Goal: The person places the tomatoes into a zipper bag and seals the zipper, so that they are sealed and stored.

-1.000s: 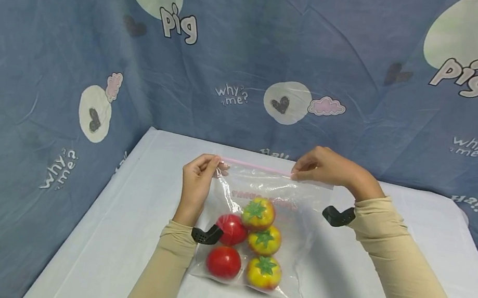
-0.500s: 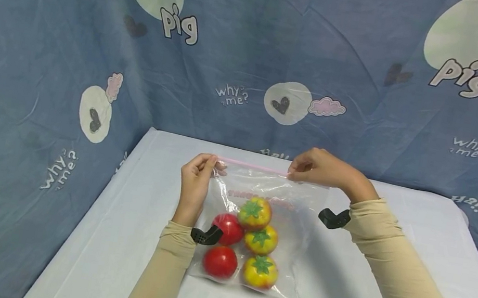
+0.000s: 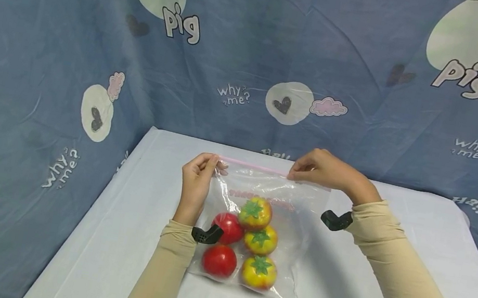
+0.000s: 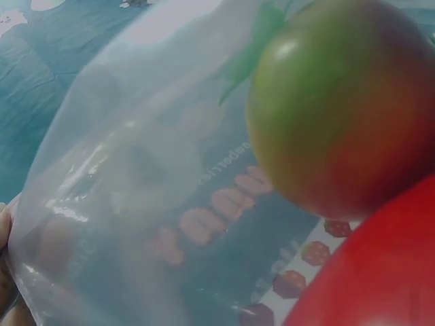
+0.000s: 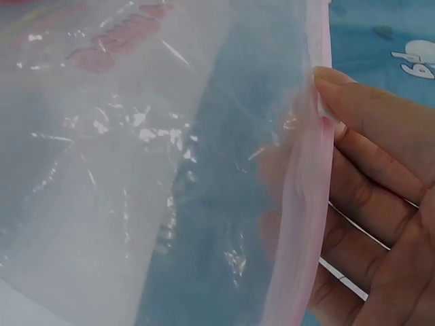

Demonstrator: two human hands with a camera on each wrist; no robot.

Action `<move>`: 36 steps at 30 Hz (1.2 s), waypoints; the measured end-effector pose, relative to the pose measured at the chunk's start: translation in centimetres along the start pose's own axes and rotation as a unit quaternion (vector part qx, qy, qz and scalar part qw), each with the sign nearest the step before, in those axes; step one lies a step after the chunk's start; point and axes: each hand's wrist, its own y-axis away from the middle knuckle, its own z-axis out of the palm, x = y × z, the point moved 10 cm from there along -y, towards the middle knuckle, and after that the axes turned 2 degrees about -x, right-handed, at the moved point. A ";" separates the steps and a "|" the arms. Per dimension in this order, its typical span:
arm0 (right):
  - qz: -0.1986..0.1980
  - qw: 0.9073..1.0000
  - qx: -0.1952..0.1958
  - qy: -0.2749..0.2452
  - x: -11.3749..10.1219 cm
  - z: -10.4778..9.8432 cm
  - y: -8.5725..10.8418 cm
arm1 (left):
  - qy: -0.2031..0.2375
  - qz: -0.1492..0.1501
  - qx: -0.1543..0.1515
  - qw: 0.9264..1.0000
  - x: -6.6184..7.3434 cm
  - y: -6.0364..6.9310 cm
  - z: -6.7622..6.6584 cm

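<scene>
A clear zip bag (image 3: 290,279) hangs upright between both hands in the head view, its pink zip strip (image 3: 255,166) running along the top. My left hand (image 3: 195,184) pinches the strip's left end. Toward its right end, the thumb and fingers of my right hand (image 3: 327,173) pinch the same strip; the right wrist view shows the thumb on the pink edge (image 5: 306,204), other fingers behind the film. Inside lie round red tomatoes (image 3: 219,260) and several yellow-red fruits (image 3: 259,272) with green leafy tops. The left wrist view shows one green-red fruit (image 4: 340,109) close up.
Under the bag is a white-covered table (image 3: 107,253). A blue printed cloth (image 3: 249,29) hangs behind it and along the left side. A small black device (image 3: 207,234) at the left wrist partly covers the bag.
The bag and its fruits have shifted slightly left. My right hand has moved a little left with the strip; the left hand stays nearly in place, and both keep their pinch.
</scene>
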 end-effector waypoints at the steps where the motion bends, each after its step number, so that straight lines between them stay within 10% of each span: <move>1: -0.001 1.000 -0.001 0.001 0.0 0.0 0.1 | -0.002 0.001 -0.001 1.000 0.0 0.0 0.0; 36: 0.065 0.997 -0.009 -0.034 3.6 -1.5 3.8 | -0.018 0.004 0.004 1.000 0.2 -0.1 -0.7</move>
